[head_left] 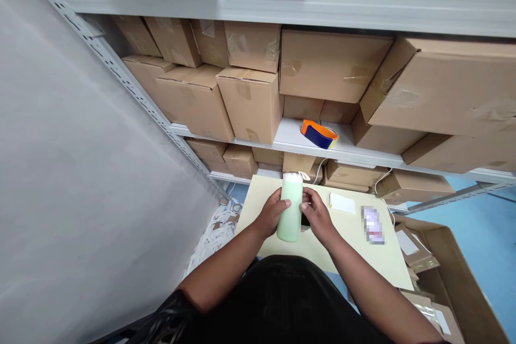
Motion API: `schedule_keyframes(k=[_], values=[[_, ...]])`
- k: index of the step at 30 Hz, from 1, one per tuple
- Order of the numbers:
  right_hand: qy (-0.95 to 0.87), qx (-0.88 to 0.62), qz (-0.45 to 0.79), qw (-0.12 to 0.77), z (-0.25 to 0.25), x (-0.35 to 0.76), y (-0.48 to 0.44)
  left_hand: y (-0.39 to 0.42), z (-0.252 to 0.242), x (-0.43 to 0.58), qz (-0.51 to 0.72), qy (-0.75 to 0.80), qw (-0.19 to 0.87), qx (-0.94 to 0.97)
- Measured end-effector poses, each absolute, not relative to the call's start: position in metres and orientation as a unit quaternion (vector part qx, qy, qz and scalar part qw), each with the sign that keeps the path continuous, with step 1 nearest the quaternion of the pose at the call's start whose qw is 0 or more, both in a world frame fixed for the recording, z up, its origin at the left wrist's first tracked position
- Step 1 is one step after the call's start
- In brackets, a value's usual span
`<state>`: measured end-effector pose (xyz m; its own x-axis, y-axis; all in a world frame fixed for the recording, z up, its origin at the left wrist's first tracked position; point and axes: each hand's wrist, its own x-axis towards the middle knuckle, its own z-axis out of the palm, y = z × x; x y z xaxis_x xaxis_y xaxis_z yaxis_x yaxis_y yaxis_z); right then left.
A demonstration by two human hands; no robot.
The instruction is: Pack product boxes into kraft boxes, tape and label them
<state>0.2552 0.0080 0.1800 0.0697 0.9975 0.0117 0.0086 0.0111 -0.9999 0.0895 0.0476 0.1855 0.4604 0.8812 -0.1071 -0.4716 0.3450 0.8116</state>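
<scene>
Holding bottle (pixel 290 212) above table (pixel 256 196), before shelf edge (pixel 342 155).

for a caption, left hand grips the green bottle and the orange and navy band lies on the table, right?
Not the table: the head view shows the orange and navy band on the shelf; the left hand does grip the green bottle.

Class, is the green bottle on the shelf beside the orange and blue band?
No, the bottle is between the left hand and the right hand, while the band lies on the shelf.
</scene>
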Motion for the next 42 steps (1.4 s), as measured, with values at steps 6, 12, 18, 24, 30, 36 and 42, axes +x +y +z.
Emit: schedule_keyframes(k=[6, 12, 18, 24, 30, 36, 42], values=[[-0.393, -0.484, 0.619, 0.479, 0.176, 0.236, -0.014, 0.062, 0.183, 0.098, 0.503, 0.304, 0.717, 0.375], [-0.41, -0.516, 0.56, 0.502, 0.16, 0.235, -0.016, 0.051, 0.194, 0.102, 0.449, 0.396, 0.665, 0.446], [-0.523, -0.576, 0.482, 0.403, 0.176, 0.268, 0.004, 0.051, 0.178, 0.097, 0.45, 0.469, 0.596, 0.471], [-0.516, -0.643, 0.336, 0.456, 0.229, 0.269, 0.051, 0.059, 0.162, 0.112, 0.433, 0.469, 0.527, 0.561], [-0.507, -0.676, 0.325, 0.424, 0.221, 0.267, 0.08, 0.064, 0.151, 0.123, 0.414, 0.438, 0.484, 0.634], [-0.406, -0.688, 0.276, 0.534, 0.178, 0.326, 0.047, 0.073, 0.122, 0.102, 0.301, 0.462, 0.449, 0.703], [-0.45, -0.687, 0.267, 0.505, 0.142, 0.335, 0.02, 0.077, 0.083, 0.103, 0.128, 0.527, 0.515, 0.664]])
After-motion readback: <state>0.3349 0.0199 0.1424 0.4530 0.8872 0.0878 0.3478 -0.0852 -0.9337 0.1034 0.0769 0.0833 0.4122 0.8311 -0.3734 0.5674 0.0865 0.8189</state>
